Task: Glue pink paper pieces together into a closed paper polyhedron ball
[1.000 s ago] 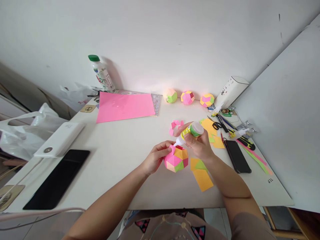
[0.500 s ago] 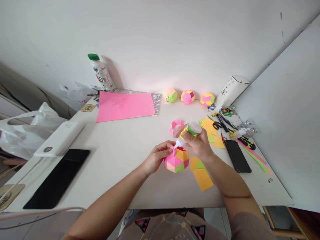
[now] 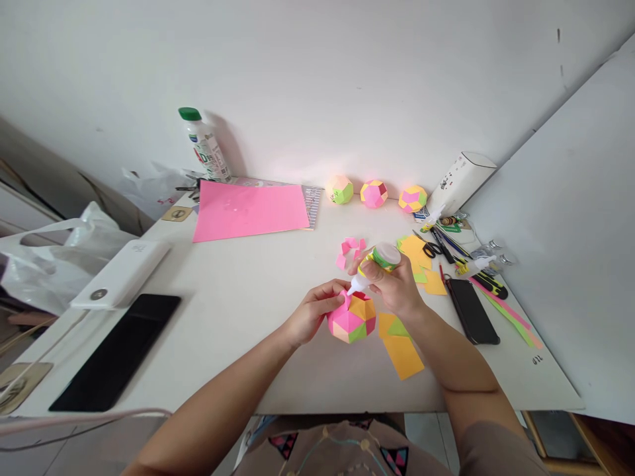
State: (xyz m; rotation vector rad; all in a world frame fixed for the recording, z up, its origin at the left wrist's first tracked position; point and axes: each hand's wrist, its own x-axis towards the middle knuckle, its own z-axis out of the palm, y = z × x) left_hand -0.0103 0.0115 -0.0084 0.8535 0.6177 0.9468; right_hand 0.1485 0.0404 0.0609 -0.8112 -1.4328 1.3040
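My left hand [image 3: 316, 312] pinches the upper left edge of a multicoloured paper ball [image 3: 350, 320], whose top is open. Wrapped round a glue bottle [image 3: 376, 266], my right hand [image 3: 395, 285] tilts it nozzle down. The white nozzle tip meets or nearly meets a pink flap beside my left fingertips; whether glue is coming out cannot be seen. Small pink paper pieces [image 3: 349, 247] lie just behind the bottle. Orange and green paper squares [image 3: 403, 356] rest under and beside my right wrist.
Three finished-looking paper balls [image 3: 374, 194] stand along the wall. Pink sheets [image 3: 253, 210] and a green-capped bottle [image 3: 207, 149] are at the back left. Scissors [image 3: 432, 249], a cutter and a dark phone [image 3: 471, 311] lie right. A white power bank [image 3: 122, 274] and black tablet [image 3: 116, 354] lie left.
The view has shifted very slightly. Both hands keep their grips, and the bottle's nozzle stays at the pink flap.
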